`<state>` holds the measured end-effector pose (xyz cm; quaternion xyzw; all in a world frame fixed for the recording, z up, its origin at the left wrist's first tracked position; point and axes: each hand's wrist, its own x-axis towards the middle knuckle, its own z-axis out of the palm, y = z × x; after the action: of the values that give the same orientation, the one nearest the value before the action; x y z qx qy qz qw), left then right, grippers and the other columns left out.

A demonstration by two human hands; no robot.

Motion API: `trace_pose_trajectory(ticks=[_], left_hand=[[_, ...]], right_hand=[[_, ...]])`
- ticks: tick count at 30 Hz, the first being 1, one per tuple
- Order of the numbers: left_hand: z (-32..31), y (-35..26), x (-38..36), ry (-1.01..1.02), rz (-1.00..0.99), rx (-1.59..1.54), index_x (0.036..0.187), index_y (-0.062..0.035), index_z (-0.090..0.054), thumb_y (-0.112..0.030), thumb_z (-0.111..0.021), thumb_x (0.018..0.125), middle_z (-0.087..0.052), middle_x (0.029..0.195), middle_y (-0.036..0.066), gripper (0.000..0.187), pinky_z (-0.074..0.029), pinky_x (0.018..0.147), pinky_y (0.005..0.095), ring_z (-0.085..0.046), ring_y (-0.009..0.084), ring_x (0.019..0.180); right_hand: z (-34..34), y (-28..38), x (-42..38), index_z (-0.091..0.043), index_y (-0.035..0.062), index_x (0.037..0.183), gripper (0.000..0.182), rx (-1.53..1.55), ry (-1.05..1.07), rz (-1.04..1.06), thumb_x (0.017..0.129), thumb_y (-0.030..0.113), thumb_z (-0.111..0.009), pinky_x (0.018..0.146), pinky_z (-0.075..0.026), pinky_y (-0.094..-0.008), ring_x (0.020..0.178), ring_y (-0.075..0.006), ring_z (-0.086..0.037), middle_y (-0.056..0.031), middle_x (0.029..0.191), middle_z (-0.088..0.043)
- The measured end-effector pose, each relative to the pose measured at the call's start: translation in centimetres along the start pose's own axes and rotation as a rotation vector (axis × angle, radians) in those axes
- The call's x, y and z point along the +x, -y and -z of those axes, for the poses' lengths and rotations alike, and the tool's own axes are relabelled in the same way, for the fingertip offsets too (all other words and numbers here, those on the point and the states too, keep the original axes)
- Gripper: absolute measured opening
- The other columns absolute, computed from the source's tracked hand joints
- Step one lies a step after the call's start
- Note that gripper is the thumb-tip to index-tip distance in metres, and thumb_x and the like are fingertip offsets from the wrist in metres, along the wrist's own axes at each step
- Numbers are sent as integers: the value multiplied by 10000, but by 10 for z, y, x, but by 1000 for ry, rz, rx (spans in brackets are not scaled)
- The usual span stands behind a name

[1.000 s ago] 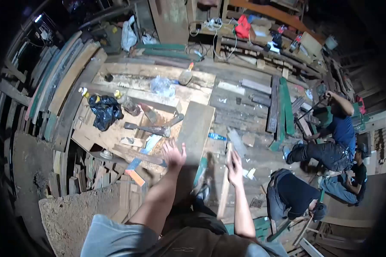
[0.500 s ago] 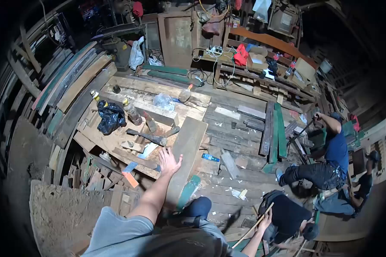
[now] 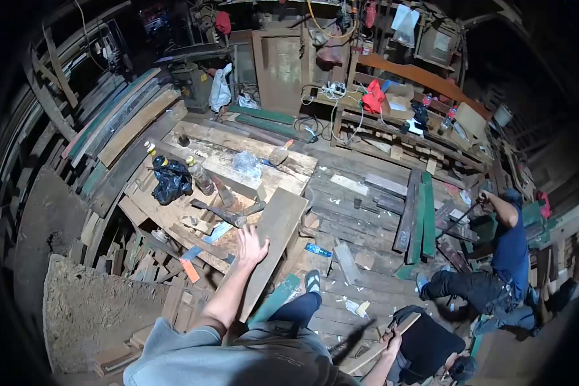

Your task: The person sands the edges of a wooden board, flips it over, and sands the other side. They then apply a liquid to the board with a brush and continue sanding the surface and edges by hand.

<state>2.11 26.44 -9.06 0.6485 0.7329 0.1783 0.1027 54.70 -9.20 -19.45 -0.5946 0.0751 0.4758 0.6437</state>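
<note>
My left hand (image 3: 251, 248) rests with fingers spread at the left edge of a long flat board (image 3: 276, 225), which lies across the workbench (image 3: 302, 161). Just beyond the fingertips are a dark-handled tool (image 3: 215, 211), perhaps a hatchet or adze, and a wooden block (image 3: 198, 224). A bluish-white strip (image 3: 220, 231) lies close by among wood shavings. Low on the right, my right hand (image 3: 391, 344) is closed around a narrow wooden strip (image 3: 370, 355), held at a slant beside a crouching person's dark shirt. Part of that grip is hidden.
On the bench stand bottles (image 3: 201, 177), a black plastic bag (image 3: 172, 181) and a brush (image 3: 280, 154). Green planks (image 3: 428, 215) lie on the slatted floor. A person in blue (image 3: 505, 244) works at right, another (image 3: 428, 341) crouches nearby. Stacked boards (image 3: 132, 128) fill the left.
The wooden strip in my right hand has turned and shows a wider face. My sandalled foot has come into view beside the board. My left hand stays at the board; the view has shifted slightly.
</note>
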Motion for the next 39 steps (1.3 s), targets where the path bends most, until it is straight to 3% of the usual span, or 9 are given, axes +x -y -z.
trace_pose_trajectory(ticks=[8,10,17,18,22,27,30,36,39], left_hand=[[-48,-66,163,-175,-18,-80,1417,78,-434,-379,-681,896,-466,1408,341,736,-357,1143,577,-400,524,1368],[-38,-91,217,-169,44,-130,1425,54,-437,-383,-694,884,-477,1403,325,741,-342,1152,587,-408,512,1360],[-79,-90,387,48,211,195,1551,-42,-354,-525,-785,746,-342,1599,229,1032,-200,1248,546,-287,416,1503],[-83,-87,397,114,242,242,1579,-55,-328,-551,-783,732,-323,1623,212,1082,-180,1258,540,-259,398,1527],[-82,-77,417,447,320,303,1583,-83,-353,-651,-764,725,-366,1622,175,1108,-130,1264,563,-266,370,1539],[-99,-50,411,270,297,208,1530,-60,-420,-639,-761,760,-407,1584,206,1021,-164,1234,616,-242,496,1509],[-102,-42,397,120,306,13,1523,-70,-422,-614,-770,765,-427,1575,200,995,-165,1228,614,-242,525,1497],[-122,-26,375,-270,193,-162,1404,-33,-483,-502,-883,699,-566,1401,193,937,-230,1175,616,-481,366,1373],[-119,-35,362,-397,146,-289,1394,19,-472,-415,-927,676,-561,1386,247,954,-354,1154,496,-499,409,1342]], right_hand=[[-23,15,100,-519,128,1250,286,-424,-144,-219,981,222,-487,361,-364,-340,412,-165,-436,-84,664,-590],[-47,16,104,-559,82,984,151,-457,-198,-164,965,223,-507,363,-382,-337,414,-166,-433,-38,604,-493],[-100,46,113,-487,81,814,182,-595,-76,-171,952,188,-538,354,-402,-343,412,-145,-451,-9,568,-430],[-90,46,128,-489,113,1083,121,-586,-13,-239,981,177,-503,350,-388,-342,422,-155,-463,-108,700,-608],[-93,56,158,-498,101,1087,119,-588,-74,-378,986,164,-495,352,-384,-342,423,-158,-457,-109,702,-602],[-140,83,172,-485,89,1127,150,-707,-70,-334,996,162,-487,366,-393,-341,448,-170,-467,-121,744,-600],[-167,103,186,-537,28,956,187,-788,-12,-242,955,214,-523,359,-423,-342,427,-175,-496,-105,681,-592],[-180,105,233,-489,89,1196,202,-803,44,-269,1009,161,-476,361,-412,-347,463,-176,-485,-133,786,-606],[-198,106,234,-479,98,1215,201,-785,113,-269,1026,164,-462,378,-418,-342,478,-170,-482,-133,806,-613]])
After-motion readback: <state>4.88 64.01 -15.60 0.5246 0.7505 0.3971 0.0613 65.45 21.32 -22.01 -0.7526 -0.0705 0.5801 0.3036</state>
